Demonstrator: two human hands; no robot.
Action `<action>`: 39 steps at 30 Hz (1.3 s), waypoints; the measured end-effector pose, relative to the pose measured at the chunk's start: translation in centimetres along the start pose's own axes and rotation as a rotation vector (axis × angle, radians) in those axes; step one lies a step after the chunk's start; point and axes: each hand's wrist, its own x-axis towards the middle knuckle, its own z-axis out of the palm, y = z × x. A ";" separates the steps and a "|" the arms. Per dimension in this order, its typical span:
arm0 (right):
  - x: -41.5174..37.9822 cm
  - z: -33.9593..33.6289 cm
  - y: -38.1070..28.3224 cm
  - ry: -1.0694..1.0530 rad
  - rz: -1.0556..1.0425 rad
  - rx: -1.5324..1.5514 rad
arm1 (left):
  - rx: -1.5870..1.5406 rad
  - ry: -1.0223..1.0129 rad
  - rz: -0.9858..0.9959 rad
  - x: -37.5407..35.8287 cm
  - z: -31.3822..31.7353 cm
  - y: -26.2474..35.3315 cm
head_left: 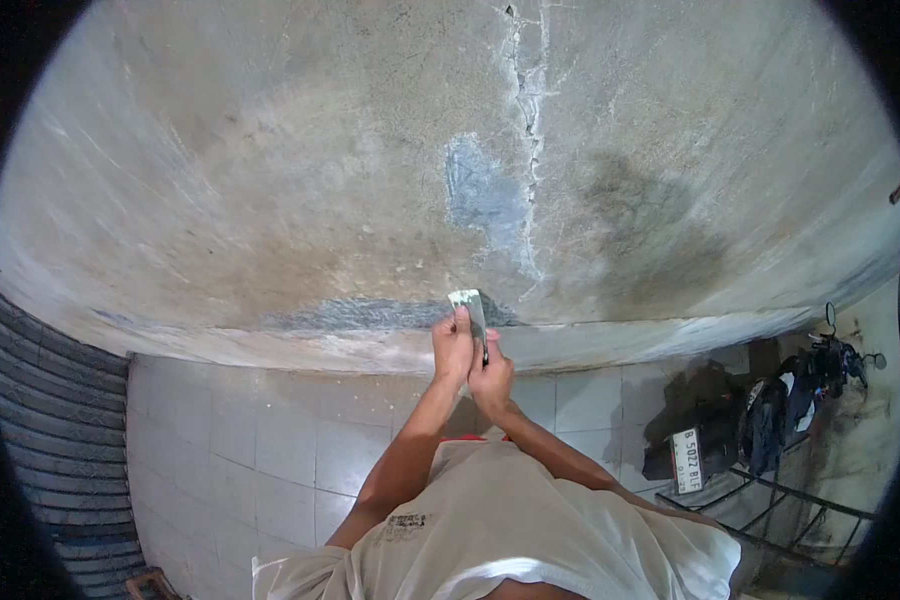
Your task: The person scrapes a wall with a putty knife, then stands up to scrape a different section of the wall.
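Observation:
A flat scraper [477,318] with whitish material on its upper end is held upright between my two hands, close to the wall's lower part. My left hand [453,348] is closed with its thumb against the scraper's left side. My right hand [492,373] is wrapped round the lower part of the scraper. Behind the tool, a dark grey patch [370,313] runs along the bottom of the wall [300,180]. Higher up are a pale blue-grey patch [485,195] and a jagged vertical crack [528,130].
Grey floor tiles [260,420] lie below the wall. At the right stands a parked motorcycle [760,410] with a number plate [687,461], near a dark metal rack [810,497]. A ribbed shutter [55,420] is at the left.

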 end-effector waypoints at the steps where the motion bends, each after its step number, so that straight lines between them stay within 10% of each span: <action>1: -0.1 0.1 -0.1 -0.003 0.005 -0.004 | 0.024 -0.016 0.057 -0.3 0.0 1.2; 39: -0.7 0.9 0.8 0.013 -0.007 -0.019 | -0.023 -0.021 0.022 0.2 -1.3 -2.7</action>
